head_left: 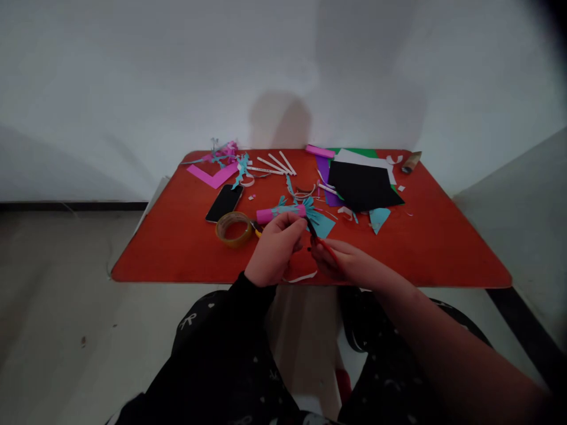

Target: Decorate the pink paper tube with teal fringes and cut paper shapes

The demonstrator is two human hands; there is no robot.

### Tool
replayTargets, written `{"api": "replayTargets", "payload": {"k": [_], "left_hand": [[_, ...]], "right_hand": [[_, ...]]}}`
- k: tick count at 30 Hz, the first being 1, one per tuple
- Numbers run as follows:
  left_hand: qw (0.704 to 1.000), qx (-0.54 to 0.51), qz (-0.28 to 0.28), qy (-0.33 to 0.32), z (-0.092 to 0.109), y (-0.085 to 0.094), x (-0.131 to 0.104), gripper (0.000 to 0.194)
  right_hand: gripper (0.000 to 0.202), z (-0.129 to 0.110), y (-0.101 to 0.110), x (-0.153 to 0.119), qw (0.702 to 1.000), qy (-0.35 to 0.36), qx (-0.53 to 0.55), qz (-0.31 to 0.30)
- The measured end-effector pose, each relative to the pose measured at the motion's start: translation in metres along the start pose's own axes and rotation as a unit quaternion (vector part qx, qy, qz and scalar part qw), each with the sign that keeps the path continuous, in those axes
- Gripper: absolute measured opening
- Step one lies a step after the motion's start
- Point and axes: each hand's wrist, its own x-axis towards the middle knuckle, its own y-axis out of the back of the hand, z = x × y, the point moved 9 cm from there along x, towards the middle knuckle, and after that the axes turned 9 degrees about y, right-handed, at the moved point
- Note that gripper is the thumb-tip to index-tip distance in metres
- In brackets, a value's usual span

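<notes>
Apparently, the right hand grips a slim pair of red-handled scissors, its fingers wrapped over much of them at the near middle of the red, round-cornered table. A dark narrow piece runs from there toward the left hand's fingertips; whether it is blade or black paper is hard to make out. The left hand is curled narrow, thumb and forefinger together, and I cannot tell what it pinches. Just beyond it lies a pink paper tube with blue fringe, its near side partly covered by the left hand; contact is unclear. To the left, a yellow-handled tool is mostly hidden beside a yellowish tape roll. At far right, a black sheet overlaps white and purple sheets, leaving only their edges visible.
</notes>
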Motion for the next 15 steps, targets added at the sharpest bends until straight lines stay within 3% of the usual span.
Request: {"api": "replayTargets", "payload": {"k": [15], "left_hand": [[0.997, 0.07, -0.008, -0.011, 0.0002, -0.0007, -0.0005, 0.023]], "right_hand": [[0.055, -0.0052, -0.0023, -0.002, 0.999, 0.0, -0.035, -0.038]]}}
